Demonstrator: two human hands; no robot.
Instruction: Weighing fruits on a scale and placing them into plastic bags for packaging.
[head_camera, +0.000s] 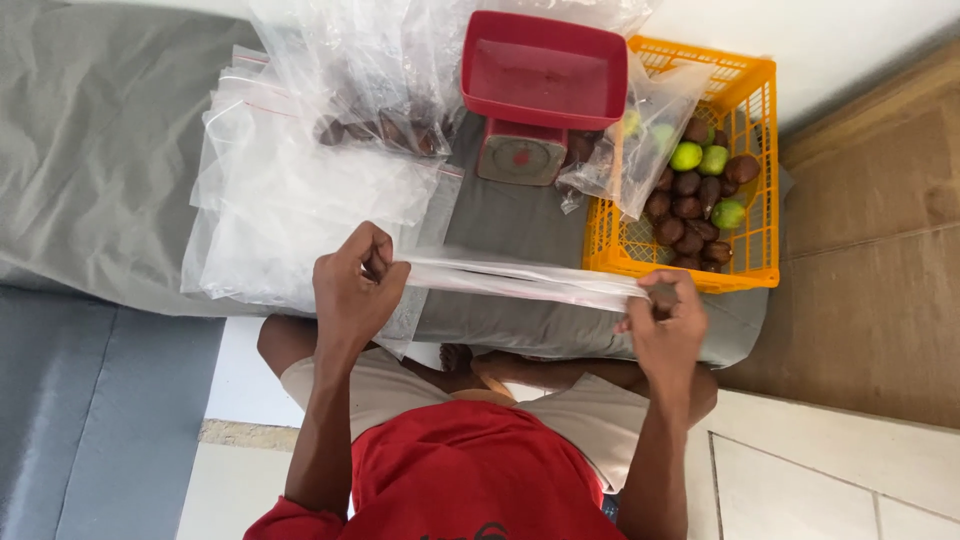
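Grey cloth (100, 150) covered the low surface in front of the seated person, wrinkled and hanging over the near edge. Nearest the camera were a red shirt (470, 475) and pale shorts (380, 385), with bare feet tucked under the edge. Pale floor tiles (800, 480) lay to the right, and a darker grey mat (90, 420) to the left. A wooden board (870, 260) ran along the right side, beside a white wall (800, 30) farther back.

Just above the lap, both hands held a clear bag (520, 280) stretched flat between them, seen almost edge-on as a thin, pale, glossy band. The left hand (352, 290) was closed on its left end, fingers curled and pinching the plastic. The right hand (665, 320) was closed on the right end in the same way. The bag hung over the near edge of the cloth, clear of it as far as could be told; whether it held anything could not be seen.

Behind the left hand lay a loose stack of empty clear bags (290, 200), overlapping one another. Farther back, some bags held dark brown fruit (380, 130). A red scale (535, 95) with a shallow red tray stood in the middle. To its right stood an orange crate (745, 130) with brown and green fruit, and another clear bag (640, 140) draped over its left rim.
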